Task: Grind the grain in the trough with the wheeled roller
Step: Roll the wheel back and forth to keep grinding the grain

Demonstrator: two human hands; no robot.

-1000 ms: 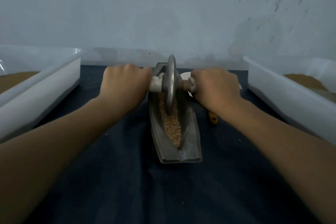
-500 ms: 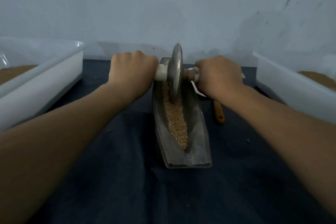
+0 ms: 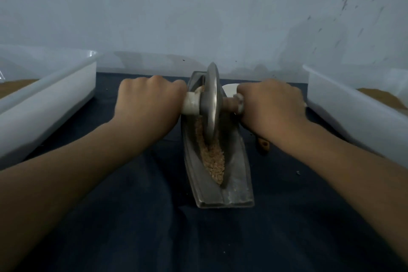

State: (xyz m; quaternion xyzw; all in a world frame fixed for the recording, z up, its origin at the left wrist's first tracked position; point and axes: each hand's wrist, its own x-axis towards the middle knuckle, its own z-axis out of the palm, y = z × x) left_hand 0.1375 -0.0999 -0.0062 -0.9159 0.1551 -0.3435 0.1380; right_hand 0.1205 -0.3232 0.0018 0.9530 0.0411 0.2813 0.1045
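Observation:
A grey boat-shaped metal trough [image 3: 237, 187] lies lengthwise on the dark cloth, pointing away from me. Tan grain [image 3: 213, 159] fills its groove. A grey metal wheeled roller [image 3: 211, 104] stands upright in the groove toward the far end, its disc cutting into the grain. My left hand [image 3: 148, 104] grips the pale left handle of the axle. My right hand [image 3: 271, 106] grips the right handle. Both fists hide most of the handles.
A white plastic tub [image 3: 44, 104] with brown contents stands at the left, another white tub [image 3: 357, 115] at the right. A wooden-handled tool [image 3: 262, 144] lies right of the trough, partly under my right wrist. A white object [image 3: 229, 89] sits behind the roller. A pale wall rises behind.
The roller went toward the far end of the trough and then came back a little toward me along the groove. Both hands kept their grip on the handles.

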